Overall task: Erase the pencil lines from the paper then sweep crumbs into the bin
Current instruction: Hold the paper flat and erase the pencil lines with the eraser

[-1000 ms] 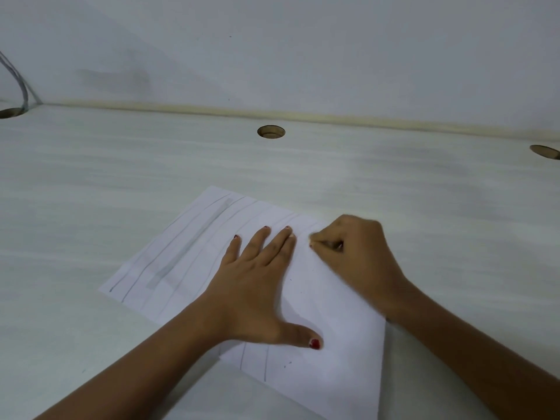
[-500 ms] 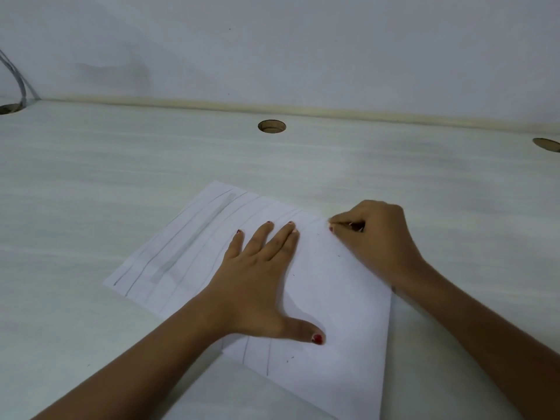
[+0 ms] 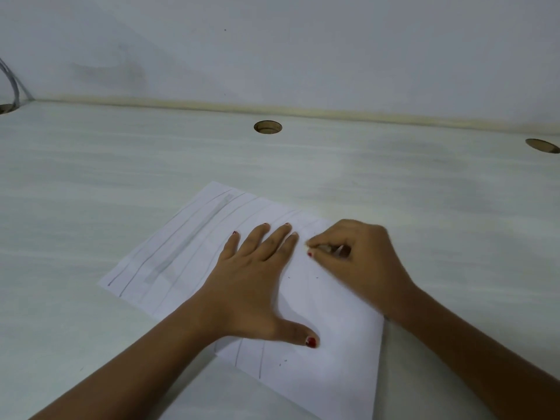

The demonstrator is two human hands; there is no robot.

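— Paper (image 3: 333, 344)?
— Flat on the pale surface (image 3: 121, 177), pencil lines (image 3: 181, 237) showing across its left part.
— Left hand (image 3: 251, 286)?
— Fingers straight and spread, pressing the sheet down.
— Right hand (image 3: 357, 259)?
— Fingers clenched, pinching a small pale piece (image 3: 335, 248) against the paper, just beside the left fingertips.

My one camera, worn on the head, looks forward and down across the desk (image 3: 91, 183) to the wall (image 3: 303, 40), close above the paper (image 3: 339, 359).
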